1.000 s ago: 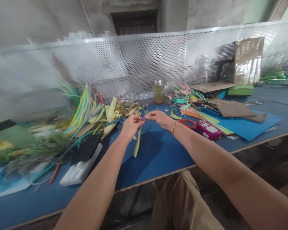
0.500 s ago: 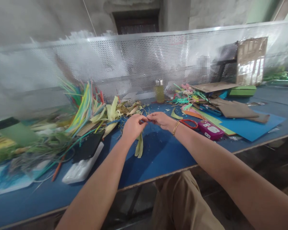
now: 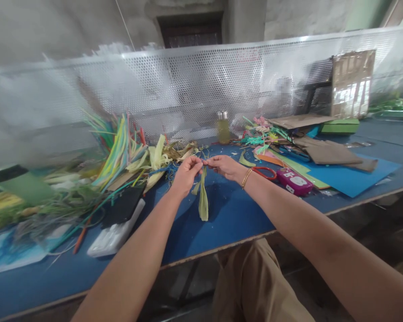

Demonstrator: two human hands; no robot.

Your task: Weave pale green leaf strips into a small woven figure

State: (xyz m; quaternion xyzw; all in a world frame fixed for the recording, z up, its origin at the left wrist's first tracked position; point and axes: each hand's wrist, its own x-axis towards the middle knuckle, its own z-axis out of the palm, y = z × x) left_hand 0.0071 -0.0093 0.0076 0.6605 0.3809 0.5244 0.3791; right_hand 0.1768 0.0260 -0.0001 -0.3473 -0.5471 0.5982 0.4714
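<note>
Over the blue table, my left hand [image 3: 187, 175] and my right hand [image 3: 226, 167] meet fingertip to fingertip. Both pinch the upper end of a pale green corn husk strip [image 3: 204, 201], which hangs down between them. Its gripped end is mostly hidden by my fingers. Behind my left hand lies a heap of dried corn husks [image 3: 159, 154] with some blue strands. A loose curl of husk [image 3: 246, 159] rests just beyond my right wrist, near red-handled scissors [image 3: 265, 173].
Left stand bundled pipe cleaners [image 3: 117, 150] and a black phone [image 3: 122, 208] on a white case. A purple box-like object [image 3: 294, 181], blue paper [image 3: 355, 179] and brown cardboard [image 3: 332, 152] lie right. A glass jar [image 3: 223, 128] stands by the perforated metal panel [image 3: 201, 89].
The hanging husk has swung right and turned, so more of it now shows between my hands. My left hand has rotated slightly; my right hand has barely moved.
</note>
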